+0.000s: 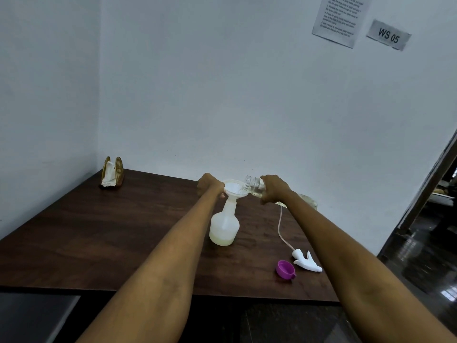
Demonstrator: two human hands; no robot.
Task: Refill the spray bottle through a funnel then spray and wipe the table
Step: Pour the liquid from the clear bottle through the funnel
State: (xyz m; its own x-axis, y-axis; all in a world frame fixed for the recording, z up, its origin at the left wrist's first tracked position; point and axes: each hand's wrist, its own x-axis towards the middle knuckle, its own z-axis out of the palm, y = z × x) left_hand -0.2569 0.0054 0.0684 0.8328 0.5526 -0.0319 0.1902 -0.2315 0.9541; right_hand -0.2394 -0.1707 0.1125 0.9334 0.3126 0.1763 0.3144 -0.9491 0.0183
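Upright, the translucent spray bottle (pixel 224 225) holds little yellowish liquid under a white funnel (pixel 235 189) gripped by the left hand (pixel 209 184); the right hand (pixel 274 188) grips a tilted clear bottle (pixel 254 184); nearby lie a spray head (pixel 306 261) and purple cap (pixel 285 269).

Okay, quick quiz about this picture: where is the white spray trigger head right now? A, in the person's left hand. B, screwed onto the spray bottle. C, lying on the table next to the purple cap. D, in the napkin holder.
C: the spray trigger head lies on the table beside the purple cap, while a funnel sits in the spray bottle.
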